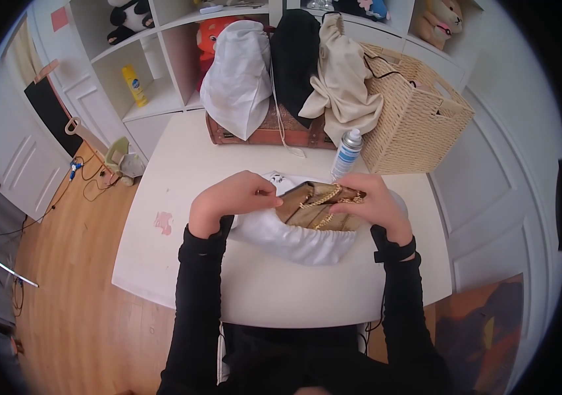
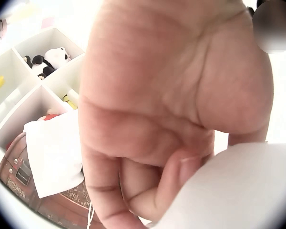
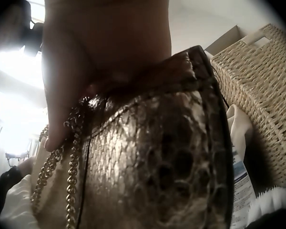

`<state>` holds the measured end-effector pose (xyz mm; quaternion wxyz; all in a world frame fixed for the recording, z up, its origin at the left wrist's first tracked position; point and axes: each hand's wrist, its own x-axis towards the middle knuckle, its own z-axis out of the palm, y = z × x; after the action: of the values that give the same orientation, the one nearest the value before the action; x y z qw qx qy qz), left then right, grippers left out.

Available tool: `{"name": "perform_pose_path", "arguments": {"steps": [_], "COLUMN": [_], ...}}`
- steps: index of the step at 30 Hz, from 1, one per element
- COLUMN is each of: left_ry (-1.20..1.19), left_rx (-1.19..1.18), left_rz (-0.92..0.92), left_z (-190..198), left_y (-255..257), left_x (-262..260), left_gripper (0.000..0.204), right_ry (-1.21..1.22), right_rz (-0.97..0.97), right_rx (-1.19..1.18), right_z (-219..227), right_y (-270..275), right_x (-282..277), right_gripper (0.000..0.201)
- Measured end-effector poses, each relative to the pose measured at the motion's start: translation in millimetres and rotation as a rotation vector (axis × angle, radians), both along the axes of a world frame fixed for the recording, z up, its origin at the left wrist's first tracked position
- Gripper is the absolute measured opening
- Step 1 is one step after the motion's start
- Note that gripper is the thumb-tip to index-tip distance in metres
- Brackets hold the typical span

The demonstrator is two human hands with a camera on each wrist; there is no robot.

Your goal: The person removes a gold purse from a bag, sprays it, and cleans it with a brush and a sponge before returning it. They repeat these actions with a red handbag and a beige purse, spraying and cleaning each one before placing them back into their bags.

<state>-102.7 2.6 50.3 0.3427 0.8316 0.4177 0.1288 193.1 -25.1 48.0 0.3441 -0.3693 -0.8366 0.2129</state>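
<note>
A bronze snakeskin-textured handbag [image 1: 292, 209] with a gold chain strap [image 1: 324, 220] lies partly inside a white cloth dust bag [image 1: 294, 243] on the table. My right hand [image 1: 373, 197] grips the handbag's top edge, its thumb beside the chain; the right wrist view shows the handbag [image 3: 148, 157] and the chain links [image 3: 72, 176] close up. On the other side, my left hand [image 1: 245, 197] pinches the dust bag's gathered rim with curled fingers. In the left wrist view those fingers bend in against the white cloth [image 2: 238, 191], and their tips are partly hidden.
Behind the work, a white cloth bag [image 1: 238, 79], a black one [image 1: 294, 62] and a beige one [image 1: 347, 85] rest on a brown case [image 1: 255, 131]. A spray can [image 1: 347, 155] stands close behind my right hand, beside a wicker basket [image 1: 399, 125]. Shelves line the wall.
</note>
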Motion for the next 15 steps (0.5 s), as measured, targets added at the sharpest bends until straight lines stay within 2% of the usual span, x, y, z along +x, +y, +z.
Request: {"name": "perform_pose_path", "arguments": {"steps": [4,7,10,13,15], "left_ry": [-0.007,-0.151,-0.33,-0.469,-0.505], "left_rx": [0.045,0.203,0.176,0.293,0.383], "left_rz": [-0.001,-0.226,-0.359,-0.318,-0.239], "left_z": [9.5,19.3,32.3,29.2,22.1], "left_y": [-4.2,-10.2,-23.7,-34.0,-34.4], "left_x": [-1.4,4.4,16.9,35.6,48.0], "left_gripper": [0.035,0.029,0.02,0.015,0.015], "right_ry": [-0.023,-0.12,-0.228,-0.385,-0.321], "right_rz": [0.026,0.086,0.142,0.062,0.003], "right_rx": [-0.074,-0.138,-0.093,0.09,0.082], "right_z": [11.5,14.1,5.7,1.3,-12.9], "right_y": [-3.4,-2.6,-6.6,-17.2,-19.0], "right_x": [16.1,16.6,-2.3,-34.6,-39.2], "right_gripper": [0.042,0.044,0.038,0.026,0.022]}}
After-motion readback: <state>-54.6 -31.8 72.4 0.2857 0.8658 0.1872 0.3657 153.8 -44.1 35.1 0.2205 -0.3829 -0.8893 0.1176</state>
